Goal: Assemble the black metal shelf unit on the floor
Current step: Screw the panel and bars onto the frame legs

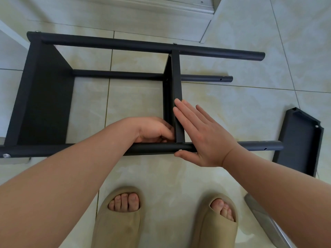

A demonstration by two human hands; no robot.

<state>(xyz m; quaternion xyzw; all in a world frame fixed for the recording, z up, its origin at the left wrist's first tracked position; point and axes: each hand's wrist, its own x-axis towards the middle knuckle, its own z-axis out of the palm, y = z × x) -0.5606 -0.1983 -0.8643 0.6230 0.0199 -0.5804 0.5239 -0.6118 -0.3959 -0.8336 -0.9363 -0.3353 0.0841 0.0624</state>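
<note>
Middle shelf panel [177, 86], left hand [154, 130] gripping its near end, right hand [202, 136] flat, fingers straight, against its right face

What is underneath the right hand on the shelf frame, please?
The right hand lies flat over the near pole and against the middle shelf. A screw head shows by the thumb; the pole's stretch under the palm is covered.

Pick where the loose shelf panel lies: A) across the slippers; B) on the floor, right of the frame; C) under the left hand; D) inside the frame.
B: the panel lies on the tiles, right of the frame and outside it.
</note>
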